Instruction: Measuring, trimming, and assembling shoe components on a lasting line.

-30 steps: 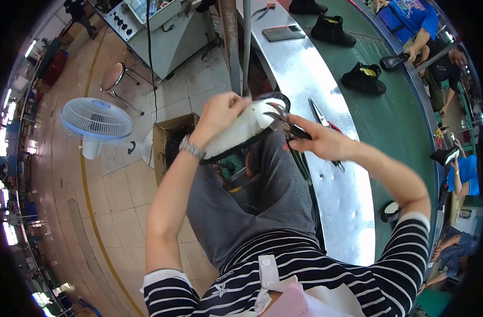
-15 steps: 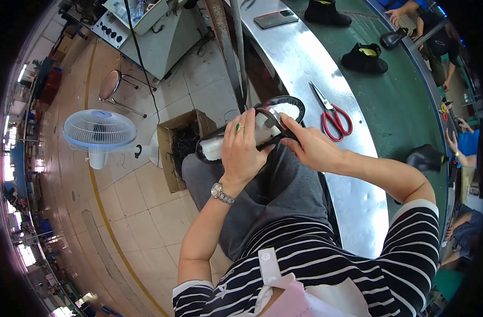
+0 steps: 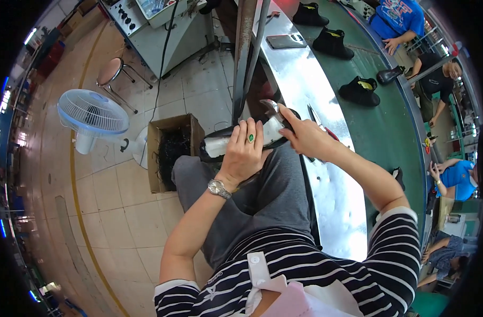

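Across my lap lies a black shoe upper (image 3: pixel 204 153) with a white underside, sole side up. My left hand (image 3: pixel 241 153) is wrapped over its middle, thumb on the near side, fingers together. My right hand (image 3: pixel 307 134) grips a hand tool with a curved metal head (image 3: pixel 271 105) at the shoe's right end. Its handle is mostly hidden in my palm, so I cannot tell its exact kind. Beyond the right hand, scissors (image 3: pixel 316 117) with red handles lie on the metal bench edge, partly covered by my hand and wrist.
A cardboard box (image 3: pixel 156 174) of black scraps stands left of my knees, beside a blue-white fan (image 3: pixel 93 113). A phone (image 3: pixel 287 41) rests on the metal bench (image 3: pixel 336 211). Several black shoes (image 3: pixel 360 91) sit on the green belt (image 3: pixel 339 68); people work beyond it. A rusty post (image 3: pixel 244 58) rises ahead.
The curved metal tool head now stands clear at the shoe's right end, where a dark strip crossed the sole before. My right hand has turned, and the whole view has shifted.
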Tool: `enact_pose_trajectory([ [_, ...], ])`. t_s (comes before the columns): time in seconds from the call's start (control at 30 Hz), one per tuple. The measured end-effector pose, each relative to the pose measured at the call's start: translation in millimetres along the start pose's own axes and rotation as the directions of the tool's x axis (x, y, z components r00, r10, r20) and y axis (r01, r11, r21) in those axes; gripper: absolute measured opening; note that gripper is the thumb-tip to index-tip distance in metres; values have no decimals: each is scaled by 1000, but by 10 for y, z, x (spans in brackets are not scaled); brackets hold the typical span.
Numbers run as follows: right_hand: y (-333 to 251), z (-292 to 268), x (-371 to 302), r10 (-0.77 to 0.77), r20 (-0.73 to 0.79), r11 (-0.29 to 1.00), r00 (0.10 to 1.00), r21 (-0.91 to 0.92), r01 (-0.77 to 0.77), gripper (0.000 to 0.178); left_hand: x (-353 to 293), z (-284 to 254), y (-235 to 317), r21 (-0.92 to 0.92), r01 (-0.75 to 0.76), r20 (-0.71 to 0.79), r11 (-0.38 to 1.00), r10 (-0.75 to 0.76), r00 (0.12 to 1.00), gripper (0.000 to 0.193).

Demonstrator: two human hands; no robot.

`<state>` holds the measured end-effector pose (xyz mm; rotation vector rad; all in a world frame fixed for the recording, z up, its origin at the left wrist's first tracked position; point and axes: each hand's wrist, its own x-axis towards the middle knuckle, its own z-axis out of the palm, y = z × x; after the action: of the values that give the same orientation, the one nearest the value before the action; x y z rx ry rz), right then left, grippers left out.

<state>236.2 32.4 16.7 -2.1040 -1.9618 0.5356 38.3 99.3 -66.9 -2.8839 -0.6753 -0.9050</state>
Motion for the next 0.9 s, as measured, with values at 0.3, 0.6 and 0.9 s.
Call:
enact_pose_trajectory([
  [0.3, -87, -87, 70, 127, -9, 967, 992, 226, -121, 56, -9, 17, -9, -17, 52, -15, 998, -53, 998, 68],
  [0.6, -147, -149, 52, 173, 137, 957, 975, 210, -199, 67, -24, 21, -13, -17, 99, -27, 995, -99, 995, 69],
  [0.9, -171, -225, 87, 143, 233, 948, 962, 249, -201, 76, -15, 21, 13, -22, 133, -22, 991, -133, 991, 68],
])
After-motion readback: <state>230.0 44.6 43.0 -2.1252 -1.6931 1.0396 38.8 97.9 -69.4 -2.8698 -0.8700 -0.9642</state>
